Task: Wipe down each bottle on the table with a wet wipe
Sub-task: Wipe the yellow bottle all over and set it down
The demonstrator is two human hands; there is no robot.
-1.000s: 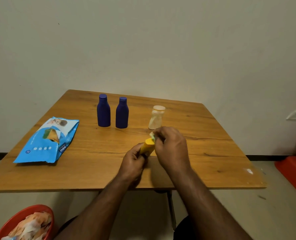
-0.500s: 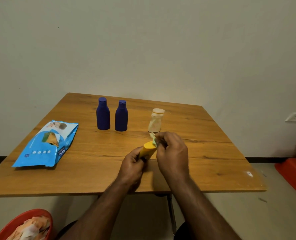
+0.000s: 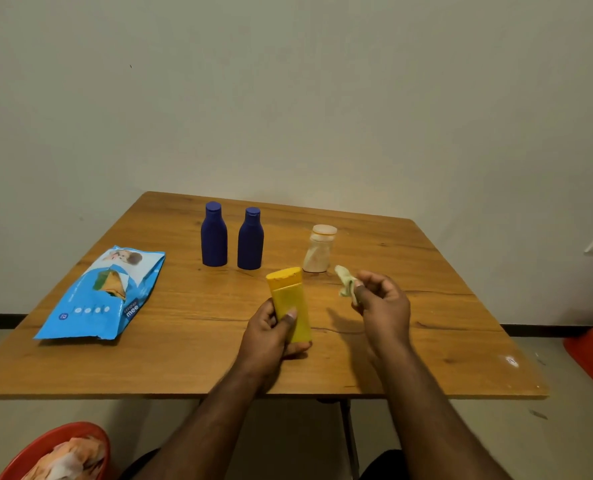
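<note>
Above the surface (image 3: 184, 358), the left grip (image 3: 271, 336) clasps the yellow bottle (image 3: 290, 303), while at its three o'clock the right grip (image 3: 381, 303) pinches a crumpled wet wipe (image 3: 345, 280).

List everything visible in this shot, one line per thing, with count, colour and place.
table: one, brown wood, fills the middle
blue bottles: two, dark blue, upright side by side at the back
clear bottle: one, pale, upright right of the blue pair
yellow bottle: one, yellow, in the left hand
wet wipe: one, pale green, crumpled, in the right hand
wipes pack: one, light blue, flat on the table's left
red bin: one, on the floor bottom left, used wipes inside
left hand: grips the yellow bottle
right hand: pinches the wet wipe
</note>
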